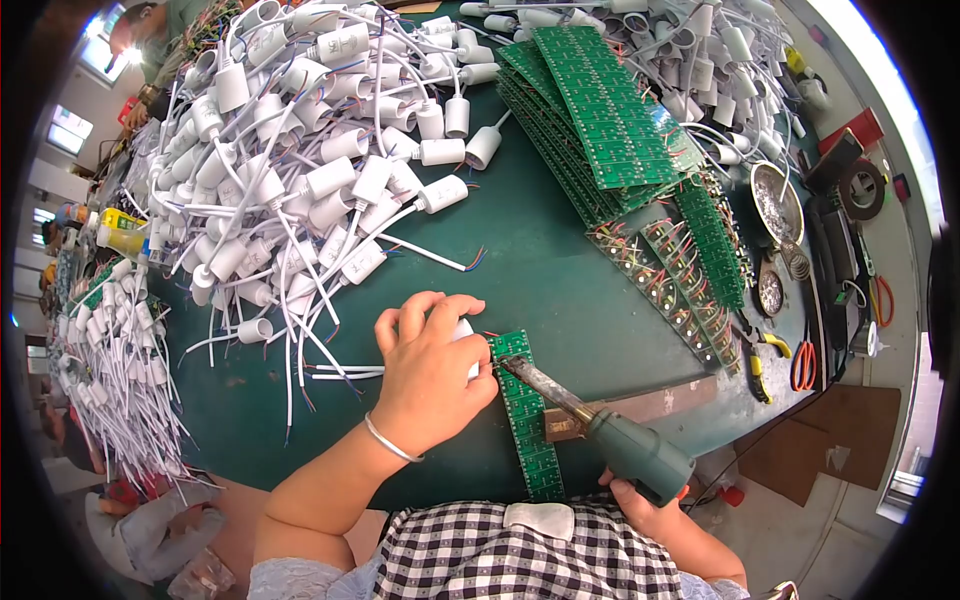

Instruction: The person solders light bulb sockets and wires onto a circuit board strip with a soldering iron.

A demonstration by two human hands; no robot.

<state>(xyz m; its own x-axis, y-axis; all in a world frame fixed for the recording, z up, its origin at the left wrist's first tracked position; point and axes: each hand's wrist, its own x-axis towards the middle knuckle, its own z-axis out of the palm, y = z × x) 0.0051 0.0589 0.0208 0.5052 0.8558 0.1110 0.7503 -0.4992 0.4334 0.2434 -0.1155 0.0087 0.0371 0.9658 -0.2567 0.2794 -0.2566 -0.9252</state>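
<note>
My left hand (425, 385), with a bracelet at the wrist, is closed round a white lamp holder (464, 332), mostly hidden by the fingers. A white cable sticks out to the left behind the hand. Beside the fingertips lies a narrow green circuit board strip (532, 440), running toward my body. My right hand (645, 508) grips a soldering iron (640, 450) with a thick dark green handle. The iron's tip touches or hovers just over the strip's upper part, close to the left fingertips; which one I cannot tell.
A brownish bar (685, 397) lies under the iron. White lamp holders (330, 180) with cables heap up at left. Stacked green boards (610, 110) stand at back right. Further right are a metal bowl (777, 205), yellow-handled cutters (760, 378) and orange-handled scissors (804, 367).
</note>
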